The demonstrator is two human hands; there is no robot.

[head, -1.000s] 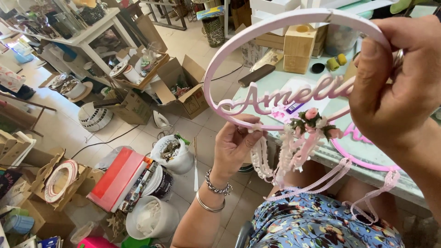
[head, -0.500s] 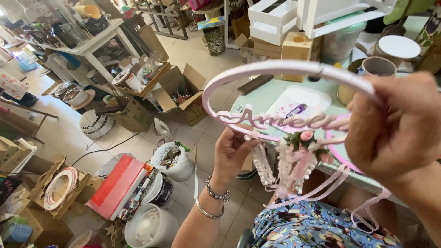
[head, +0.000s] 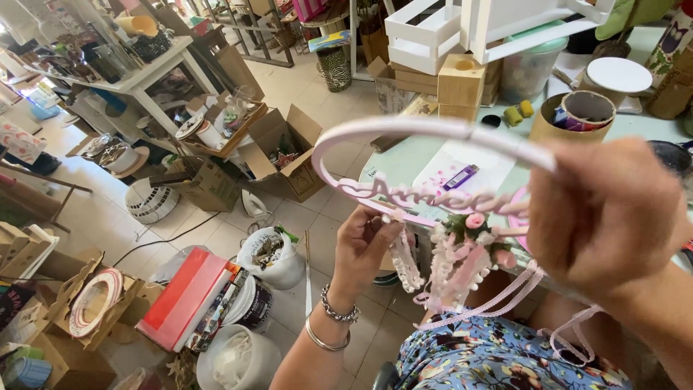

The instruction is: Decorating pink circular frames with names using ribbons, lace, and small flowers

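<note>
Right hand (head: 606, 217) grips pink hoop (head: 404, 128) at its rim; left hand (head: 364, 242) pinches white bead trim (head: 406, 263) hanging under it.

One pink hoop (head: 404, 128), two bracelets (head: 333, 325)

White crates (head: 433, 32), cardboard boxes (head: 289, 148) and buckets (head: 271, 256) crowd the workshop.

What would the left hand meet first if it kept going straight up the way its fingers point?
The left hand points up at the pink hoop's lower edge, where the cut-out lettering runs; its fingertips already seem to touch there, though depth is unclear.
</note>
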